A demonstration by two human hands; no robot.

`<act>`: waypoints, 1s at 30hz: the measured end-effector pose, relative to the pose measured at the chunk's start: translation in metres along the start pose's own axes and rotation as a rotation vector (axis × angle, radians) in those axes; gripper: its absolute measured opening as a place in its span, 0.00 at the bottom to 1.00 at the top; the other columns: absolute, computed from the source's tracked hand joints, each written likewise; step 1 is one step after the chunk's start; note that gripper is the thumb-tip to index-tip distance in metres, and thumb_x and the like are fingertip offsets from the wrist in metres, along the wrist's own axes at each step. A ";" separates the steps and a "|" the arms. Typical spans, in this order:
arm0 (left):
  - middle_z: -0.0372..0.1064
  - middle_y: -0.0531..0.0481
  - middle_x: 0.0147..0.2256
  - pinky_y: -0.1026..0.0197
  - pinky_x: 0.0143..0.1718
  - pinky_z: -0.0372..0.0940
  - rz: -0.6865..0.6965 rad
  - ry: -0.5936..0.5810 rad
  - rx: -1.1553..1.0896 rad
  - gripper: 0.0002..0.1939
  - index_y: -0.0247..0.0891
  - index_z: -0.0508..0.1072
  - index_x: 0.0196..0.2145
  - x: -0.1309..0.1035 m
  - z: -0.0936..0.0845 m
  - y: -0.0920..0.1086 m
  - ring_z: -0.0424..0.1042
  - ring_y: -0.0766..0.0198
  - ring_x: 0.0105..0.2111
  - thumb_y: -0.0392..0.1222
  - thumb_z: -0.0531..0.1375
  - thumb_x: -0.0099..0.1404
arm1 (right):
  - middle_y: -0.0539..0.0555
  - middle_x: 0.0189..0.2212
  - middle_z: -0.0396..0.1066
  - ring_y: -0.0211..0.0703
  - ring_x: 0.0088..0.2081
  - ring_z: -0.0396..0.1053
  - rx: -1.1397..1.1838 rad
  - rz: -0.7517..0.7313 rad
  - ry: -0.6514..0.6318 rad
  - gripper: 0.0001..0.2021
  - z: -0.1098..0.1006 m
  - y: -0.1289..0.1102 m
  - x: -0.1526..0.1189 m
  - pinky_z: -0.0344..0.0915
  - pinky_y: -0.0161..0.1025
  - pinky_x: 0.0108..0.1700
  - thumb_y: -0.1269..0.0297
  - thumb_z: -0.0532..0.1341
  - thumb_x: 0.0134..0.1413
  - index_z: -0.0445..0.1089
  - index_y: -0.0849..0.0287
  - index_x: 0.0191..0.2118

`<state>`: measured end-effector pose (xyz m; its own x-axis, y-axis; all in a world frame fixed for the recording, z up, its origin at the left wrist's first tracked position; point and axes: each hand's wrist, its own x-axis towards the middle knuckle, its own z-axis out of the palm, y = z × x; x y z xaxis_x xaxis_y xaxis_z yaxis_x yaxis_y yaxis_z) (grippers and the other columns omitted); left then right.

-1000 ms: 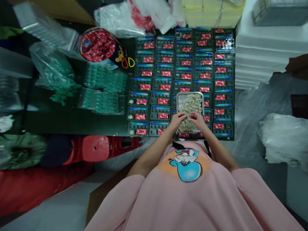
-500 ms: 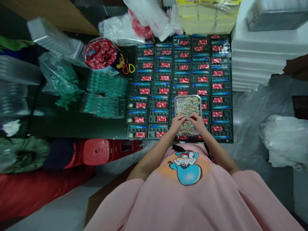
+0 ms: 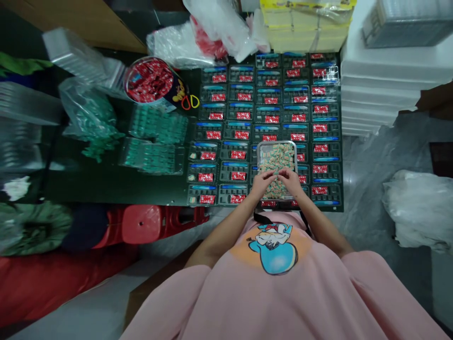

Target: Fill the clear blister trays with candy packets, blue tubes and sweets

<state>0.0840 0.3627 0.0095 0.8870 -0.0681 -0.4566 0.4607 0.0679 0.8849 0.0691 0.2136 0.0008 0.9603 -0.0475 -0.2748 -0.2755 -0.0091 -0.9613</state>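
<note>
A clear shallow tray (image 3: pixel 259 150) full of small beige-and-green pieces (image 3: pixel 279 157) lies on top of the blister trays at the table's near side. Over it my left hand (image 3: pixel 262 182) and my right hand (image 3: pixel 289 181) meet, fingertips pinched close together. Whatever is between the fingers is too small to make out. Around them, rows of black-looking blister trays (image 3: pixel 231 165) each hold a blue pen (image 3: pixel 235 164) and a red patterned packet (image 3: pixel 238 176). A few trays at the near left also hold a small pale piece (image 3: pixel 192 200).
A tub of red packets (image 3: pixel 150 78) stands at the back left beside scissors (image 3: pixel 190 102). Green items in clear packs (image 3: pixel 150 156) lie left. White foam sheets (image 3: pixel 378 89) are stacked at right. A red stool (image 3: pixel 141 223) sits below the table's near edge.
Both hands stay over the tray of small pieces; their fingers have shifted only slightly. The view has moved a little. Nothing else has visibly moved.
</note>
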 end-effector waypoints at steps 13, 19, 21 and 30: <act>0.71 0.53 0.28 0.63 0.37 0.65 -0.250 0.105 -0.504 0.17 0.37 0.74 0.30 -0.001 0.004 0.000 0.70 0.70 0.28 0.41 0.72 0.42 | 0.53 0.32 0.71 0.44 0.36 0.67 -0.412 -0.213 0.050 0.08 0.011 -0.023 -0.010 0.63 0.40 0.40 0.58 0.59 0.55 0.70 0.57 0.31; 0.71 0.53 0.29 0.62 0.40 0.65 -0.220 0.111 -0.478 0.15 0.37 0.73 0.31 0.000 0.001 0.000 0.71 0.69 0.30 0.42 0.71 0.46 | 0.53 0.31 0.70 0.42 0.35 0.66 -0.337 -0.156 0.046 0.10 0.015 -0.027 -0.008 0.63 0.39 0.39 0.56 0.59 0.54 0.69 0.57 0.30; 0.72 0.53 0.29 0.61 0.41 0.65 -0.211 0.101 -0.463 0.15 0.37 0.74 0.31 0.000 0.001 0.000 0.72 0.69 0.31 0.42 0.71 0.46 | 0.52 0.30 0.70 0.42 0.33 0.66 -0.256 -0.091 0.068 0.11 0.017 -0.025 -0.006 0.64 0.38 0.37 0.54 0.60 0.53 0.69 0.57 0.30; 0.74 0.51 0.33 0.60 0.44 0.65 -0.096 0.074 -0.286 0.19 0.37 0.78 0.35 -0.001 -0.001 -0.008 0.72 0.65 0.35 0.42 0.72 0.43 | 0.51 0.29 0.69 0.41 0.33 0.67 -0.137 -0.020 0.078 0.12 0.021 -0.007 -0.001 0.66 0.38 0.38 0.54 0.60 0.51 0.67 0.57 0.32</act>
<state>0.0794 0.3629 0.0027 0.8340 -0.0160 -0.5515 0.5228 0.3425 0.7806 0.0711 0.2351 0.0075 0.9607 -0.1237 -0.2483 -0.2652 -0.1465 -0.9530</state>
